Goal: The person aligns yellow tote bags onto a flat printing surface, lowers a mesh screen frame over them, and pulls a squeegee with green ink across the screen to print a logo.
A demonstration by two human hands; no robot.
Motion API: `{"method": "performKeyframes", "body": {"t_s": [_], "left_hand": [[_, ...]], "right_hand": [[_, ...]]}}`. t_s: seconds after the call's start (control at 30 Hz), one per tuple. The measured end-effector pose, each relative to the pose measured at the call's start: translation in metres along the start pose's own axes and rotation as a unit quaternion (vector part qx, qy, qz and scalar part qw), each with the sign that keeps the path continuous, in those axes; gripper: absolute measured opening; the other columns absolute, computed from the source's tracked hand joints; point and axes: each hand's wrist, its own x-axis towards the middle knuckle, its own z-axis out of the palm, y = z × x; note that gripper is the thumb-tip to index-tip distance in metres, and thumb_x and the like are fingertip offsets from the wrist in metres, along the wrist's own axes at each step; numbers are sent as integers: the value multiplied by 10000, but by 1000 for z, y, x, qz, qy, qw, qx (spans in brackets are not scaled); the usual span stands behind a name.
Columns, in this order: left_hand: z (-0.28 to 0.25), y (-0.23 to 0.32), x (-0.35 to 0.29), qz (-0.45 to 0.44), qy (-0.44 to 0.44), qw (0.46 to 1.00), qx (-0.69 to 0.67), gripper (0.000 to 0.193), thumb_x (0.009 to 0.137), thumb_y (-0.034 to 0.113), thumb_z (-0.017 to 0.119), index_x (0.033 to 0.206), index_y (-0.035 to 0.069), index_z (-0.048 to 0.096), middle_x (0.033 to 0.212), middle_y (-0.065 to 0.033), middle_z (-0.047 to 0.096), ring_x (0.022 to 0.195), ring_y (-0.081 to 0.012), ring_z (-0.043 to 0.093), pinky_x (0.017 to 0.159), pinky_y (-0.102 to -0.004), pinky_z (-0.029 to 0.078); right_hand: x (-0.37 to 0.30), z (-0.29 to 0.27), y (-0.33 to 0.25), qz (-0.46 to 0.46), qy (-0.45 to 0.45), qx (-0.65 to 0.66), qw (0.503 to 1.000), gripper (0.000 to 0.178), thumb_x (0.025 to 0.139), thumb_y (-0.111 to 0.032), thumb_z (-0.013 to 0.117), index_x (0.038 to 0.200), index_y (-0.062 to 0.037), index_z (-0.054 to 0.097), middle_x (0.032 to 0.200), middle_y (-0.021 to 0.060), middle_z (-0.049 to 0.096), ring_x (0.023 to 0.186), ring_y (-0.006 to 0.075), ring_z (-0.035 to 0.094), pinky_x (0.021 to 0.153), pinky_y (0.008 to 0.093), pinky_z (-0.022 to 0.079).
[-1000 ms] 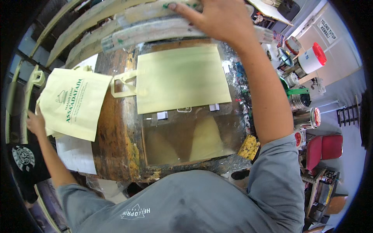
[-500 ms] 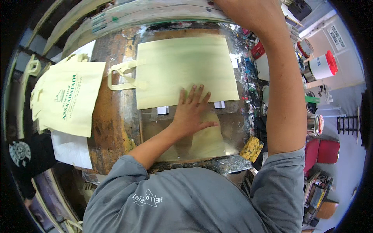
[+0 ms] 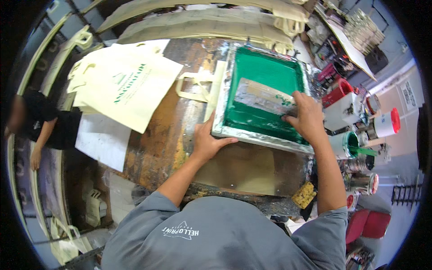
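A screen printing frame with green ink across its mesh lies lowered over a cream tote bag. Only the bag's left edge and its handles show; the rest is hidden. My left hand grips the frame's near left corner, thumb along the front rim and fingers at the left side. Inside the frame, my right hand is closed on the right end of a squeegee, a wide flat blade smeared with ink that lies slanted across the mesh.
Printed cream tote bags are piled at the left over white paper. A yellow sponge sits at the near right table corner. Ink containers line the right side. Another person stands at far left, beside racks.
The screen frame has come down over the tote bag. My left hand moved from the bag's surface to the frame's corner; my right hand came down from above and now holds the squeegee.
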Motion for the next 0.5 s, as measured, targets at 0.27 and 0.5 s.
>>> {"method": "performKeyframes", "body": {"t_s": [0.27, 0.5], "left_hand": [[19, -27, -18, 60, 29, 997, 37, 1234, 593, 523, 984, 1570, -28, 469, 1156, -109, 756, 1009, -313, 609, 964, -423, 404], [17, -26, -16, 47, -1, 998, 42, 1258, 566, 533, 982, 1580, -7, 470, 1191, -94, 754, 1001, -288, 596, 949, -405, 401]], "right_hand": [[-62, 39, -26, -13, 6, -22, 1000, 515, 735, -252, 901, 1135, -123, 604, 1027, 71, 607, 1010, 316, 581, 873, 478, 398], [49, 95, 22, -16, 109, -69, 992, 472, 749, -218, 886, 1120, -153, 603, 1046, 46, 626, 997, 291, 601, 889, 486, 412]]}}
